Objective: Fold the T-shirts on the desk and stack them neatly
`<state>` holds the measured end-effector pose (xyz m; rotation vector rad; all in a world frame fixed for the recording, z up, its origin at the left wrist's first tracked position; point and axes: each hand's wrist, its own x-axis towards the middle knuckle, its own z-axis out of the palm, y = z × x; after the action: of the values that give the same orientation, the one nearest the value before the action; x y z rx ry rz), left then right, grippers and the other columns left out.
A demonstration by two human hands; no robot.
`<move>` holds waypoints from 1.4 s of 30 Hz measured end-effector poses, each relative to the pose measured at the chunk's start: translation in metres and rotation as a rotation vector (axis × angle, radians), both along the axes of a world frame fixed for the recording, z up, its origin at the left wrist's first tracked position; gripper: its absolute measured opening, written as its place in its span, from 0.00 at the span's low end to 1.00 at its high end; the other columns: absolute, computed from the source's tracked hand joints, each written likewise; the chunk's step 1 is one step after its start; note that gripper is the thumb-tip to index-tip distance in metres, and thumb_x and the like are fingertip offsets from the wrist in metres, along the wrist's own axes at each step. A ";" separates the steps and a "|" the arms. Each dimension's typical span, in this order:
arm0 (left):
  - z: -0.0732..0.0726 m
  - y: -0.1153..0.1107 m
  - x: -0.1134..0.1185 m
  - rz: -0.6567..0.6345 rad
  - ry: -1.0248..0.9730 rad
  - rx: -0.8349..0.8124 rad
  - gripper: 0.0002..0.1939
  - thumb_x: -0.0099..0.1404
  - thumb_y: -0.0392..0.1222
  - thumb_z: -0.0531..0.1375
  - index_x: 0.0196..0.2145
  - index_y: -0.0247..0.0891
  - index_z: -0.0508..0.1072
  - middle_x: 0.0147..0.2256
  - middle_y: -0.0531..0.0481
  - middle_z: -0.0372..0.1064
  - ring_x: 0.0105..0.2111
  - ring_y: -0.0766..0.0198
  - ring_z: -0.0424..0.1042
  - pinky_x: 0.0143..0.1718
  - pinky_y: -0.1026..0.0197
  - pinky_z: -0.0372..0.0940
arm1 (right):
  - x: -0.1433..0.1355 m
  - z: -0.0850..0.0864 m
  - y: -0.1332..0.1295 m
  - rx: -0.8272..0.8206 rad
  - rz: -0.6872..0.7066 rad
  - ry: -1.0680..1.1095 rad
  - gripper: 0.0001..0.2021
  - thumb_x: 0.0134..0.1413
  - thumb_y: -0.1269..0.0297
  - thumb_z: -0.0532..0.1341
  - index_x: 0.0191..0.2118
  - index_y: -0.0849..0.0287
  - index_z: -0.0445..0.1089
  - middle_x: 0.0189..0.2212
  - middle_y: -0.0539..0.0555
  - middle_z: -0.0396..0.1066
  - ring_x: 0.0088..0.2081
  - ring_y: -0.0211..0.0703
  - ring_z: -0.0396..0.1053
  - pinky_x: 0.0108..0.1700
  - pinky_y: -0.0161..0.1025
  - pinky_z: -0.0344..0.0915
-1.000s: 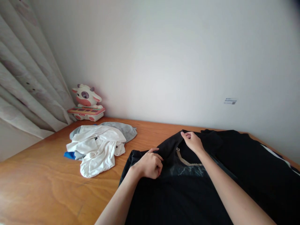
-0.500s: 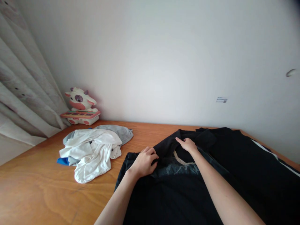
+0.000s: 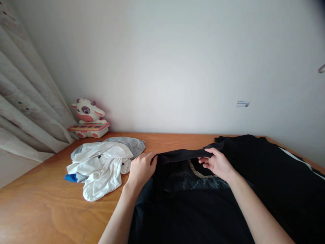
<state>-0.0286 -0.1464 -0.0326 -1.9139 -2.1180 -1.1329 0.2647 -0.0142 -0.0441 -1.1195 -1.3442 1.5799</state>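
A black cloth garment point(image 3: 193, 213) is spread over the near part of a brown wood-grained surface point(image 3: 50, 203), and its far edge is held by both hands. At the left end of that edge, the fabric is gripped by the left hand point(image 3: 143, 167), its thumb laid along the near side. Further right, the same edge is caught between the fingers of the right hand point(image 3: 215, 164), whose lower fingers are curled just below the band. Between the hands the band is drawn nearly straight; beneath it a beige neckline tape point(image 3: 199, 173) and a dark grey marbled panel point(image 3: 195, 184) are exposed.

To the right, more black fabric with a white stripe point(image 3: 296, 157) is laid out (where it meets the garment cannot be told). On the left, a crumpled white cloth point(image 3: 104, 169) is heaped against a grey cloth point(image 3: 137, 145), with a bright blue cloth point(image 3: 71, 177) partly covered. Behind them a white-and-pink plastic cow toy with a keyboard point(image 3: 88, 127) is placed near a pale patterned curtain point(image 3: 27, 98).
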 end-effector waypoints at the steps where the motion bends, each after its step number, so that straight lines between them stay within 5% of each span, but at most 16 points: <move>1: 0.004 -0.001 -0.002 0.009 -0.094 -0.074 0.08 0.67 0.43 0.60 0.36 0.46 0.80 0.22 0.50 0.70 0.27 0.56 0.73 0.33 0.60 0.64 | 0.006 0.004 -0.005 -0.034 0.026 -0.021 0.12 0.59 0.55 0.55 0.34 0.57 0.71 0.33 0.58 0.79 0.32 0.45 0.77 0.29 0.35 0.69; 4: 0.016 0.005 -0.008 -0.033 -0.542 -0.239 0.07 0.68 0.48 0.60 0.35 0.45 0.75 0.17 0.54 0.68 0.18 0.57 0.71 0.25 0.61 0.64 | 0.018 0.019 -0.010 -0.077 0.059 -0.235 0.14 0.62 0.57 0.55 0.33 0.60 0.73 0.32 0.60 0.80 0.33 0.44 0.78 0.35 0.36 0.71; 8: 0.037 0.028 -0.016 -0.028 -0.933 -0.265 0.11 0.69 0.53 0.59 0.39 0.43 0.69 0.20 0.52 0.75 0.19 0.57 0.76 0.24 0.59 0.70 | 0.013 0.044 -0.001 -0.096 0.068 -0.352 0.15 0.63 0.59 0.54 0.33 0.61 0.74 0.29 0.60 0.80 0.35 0.45 0.79 0.40 0.37 0.72; 12: 0.046 0.032 -0.007 -0.190 -0.867 -0.566 0.29 0.61 0.58 0.67 0.53 0.39 0.68 0.18 0.52 0.75 0.15 0.57 0.75 0.19 0.62 0.68 | -0.007 0.067 0.006 -0.100 0.011 -0.278 0.13 0.62 0.62 0.54 0.32 0.60 0.74 0.27 0.58 0.79 0.35 0.45 0.79 0.40 0.39 0.74; 16: 0.018 0.021 0.013 -0.338 -0.735 -0.734 0.46 0.51 0.49 0.74 0.64 0.37 0.65 0.18 0.54 0.76 0.15 0.55 0.75 0.15 0.64 0.66 | -0.006 0.062 -0.001 -0.043 0.009 -0.255 0.13 0.59 0.61 0.56 0.31 0.60 0.74 0.28 0.57 0.79 0.36 0.47 0.79 0.41 0.40 0.74; 21: -0.013 0.001 0.024 -0.401 -0.616 -0.554 0.15 0.63 0.42 0.61 0.46 0.44 0.81 0.26 0.51 0.79 0.24 0.57 0.80 0.21 0.63 0.71 | 0.043 0.022 -0.036 0.009 0.045 -0.384 0.17 0.54 0.50 0.60 0.29 0.58 0.76 0.33 0.58 0.81 0.40 0.51 0.78 0.45 0.42 0.72; 24: -0.010 -0.020 0.017 -0.363 -0.628 -0.411 0.14 0.64 0.42 0.60 0.45 0.46 0.81 0.33 0.49 0.80 0.33 0.55 0.81 0.25 0.63 0.74 | 0.068 0.005 -0.066 0.006 0.113 -0.441 0.23 0.52 0.41 0.60 0.27 0.57 0.76 0.30 0.58 0.80 0.36 0.51 0.77 0.42 0.43 0.72; 26: -0.005 -0.026 0.007 -0.364 -0.746 -0.461 0.14 0.63 0.43 0.62 0.46 0.46 0.81 0.34 0.48 0.80 0.33 0.52 0.82 0.24 0.61 0.74 | 0.069 0.003 -0.078 -0.001 0.185 -0.434 0.25 0.54 0.39 0.58 0.25 0.57 0.75 0.27 0.57 0.78 0.32 0.49 0.76 0.39 0.42 0.71; 29: 0.003 -0.002 -0.008 -0.372 -0.858 -0.547 0.13 0.61 0.44 0.64 0.43 0.42 0.80 0.32 0.47 0.80 0.33 0.51 0.82 0.28 0.58 0.75 | 0.045 0.013 -0.066 0.001 0.255 -0.393 0.25 0.56 0.42 0.56 0.25 0.58 0.75 0.28 0.59 0.79 0.35 0.49 0.77 0.42 0.43 0.71; 31: 0.012 0.034 -0.016 -0.329 -0.727 -0.437 0.13 0.64 0.43 0.61 0.44 0.40 0.79 0.34 0.45 0.80 0.39 0.50 0.81 0.38 0.55 0.76 | 0.018 0.025 -0.038 0.032 0.237 -0.362 0.25 0.58 0.43 0.54 0.27 0.59 0.75 0.33 0.62 0.81 0.41 0.51 0.78 0.49 0.46 0.71; 33: 0.025 0.072 -0.016 -0.234 -0.446 -0.241 0.18 0.66 0.40 0.58 0.52 0.38 0.76 0.46 0.42 0.79 0.51 0.50 0.77 0.52 0.51 0.71 | -0.009 0.035 -0.004 0.211 0.079 -0.407 0.25 0.62 0.45 0.49 0.37 0.59 0.77 0.44 0.64 0.80 0.51 0.53 0.76 0.55 0.50 0.69; 36: 0.041 0.101 -0.001 -0.096 -0.019 -0.187 0.33 0.66 0.39 0.59 0.68 0.36 0.60 0.66 0.35 0.61 0.67 0.44 0.60 0.66 0.41 0.56 | -0.038 0.037 0.030 0.478 -0.043 -0.616 0.24 0.67 0.51 0.47 0.53 0.57 0.74 0.62 0.62 0.70 0.66 0.50 0.61 0.66 0.52 0.56; 39: 0.035 0.086 0.025 -0.146 0.351 -0.298 0.27 0.68 0.39 0.58 0.64 0.38 0.66 0.66 0.36 0.62 0.66 0.42 0.61 0.65 0.39 0.55 | -0.048 0.018 0.028 0.535 -0.012 -0.746 0.22 0.65 0.57 0.53 0.57 0.63 0.71 0.66 0.68 0.62 0.70 0.58 0.54 0.70 0.60 0.43; 42: 0.002 0.053 0.043 -0.269 0.454 -0.447 0.20 0.72 0.46 0.54 0.59 0.42 0.72 0.60 0.38 0.69 0.59 0.43 0.69 0.59 0.41 0.64 | -0.043 -0.012 0.004 0.559 0.077 -0.879 0.20 0.64 0.60 0.57 0.55 0.66 0.74 0.63 0.72 0.65 0.68 0.66 0.56 0.69 0.69 0.39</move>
<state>0.0148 -0.0933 -0.0307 -2.4060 -2.0066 -0.1938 0.2221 -0.0103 -0.0565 -1.4476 -2.2270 0.6297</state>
